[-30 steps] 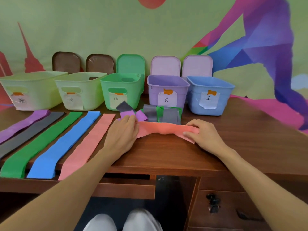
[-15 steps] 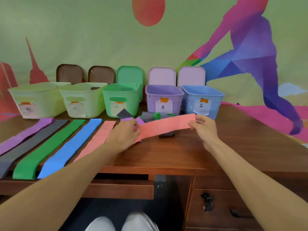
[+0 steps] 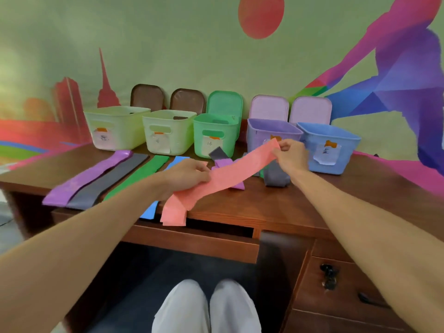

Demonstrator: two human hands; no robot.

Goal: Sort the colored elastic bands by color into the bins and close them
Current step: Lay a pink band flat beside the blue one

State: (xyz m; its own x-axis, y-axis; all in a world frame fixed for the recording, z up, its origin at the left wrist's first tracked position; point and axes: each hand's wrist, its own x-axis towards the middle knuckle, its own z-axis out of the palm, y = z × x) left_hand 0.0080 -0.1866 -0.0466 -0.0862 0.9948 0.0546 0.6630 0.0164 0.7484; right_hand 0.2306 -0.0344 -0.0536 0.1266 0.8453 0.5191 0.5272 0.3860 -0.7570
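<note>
Five open bins are standing in a row at the back of the desk (image 3: 300, 207): two pale yellow-green bins (image 3: 115, 127), one green bin (image 3: 216, 135), one purple bin (image 3: 269, 133) and one blue bin (image 3: 329, 147). Five lids (image 3: 224, 102) are leaning upright behind them. Four flat bands are lying side by side at 9 o'clock from the hands: purple (image 3: 89, 179), grey (image 3: 108, 181), green (image 3: 141, 174) and blue (image 3: 177, 159). A small heap of folded bands (image 3: 276, 176) is sitting at 12 o'clock, in front of the purple bin.

The left hand (image 3: 185, 176) and the right hand (image 3: 290, 157) are each pinching one pink band (image 3: 230, 174), fingers closed on it. It is stretching up from the left hand toward 1 o'clock, and its low end is resting on the desk's front edge.

A painted mural is covering the green wall (image 3: 168, 44).
</note>
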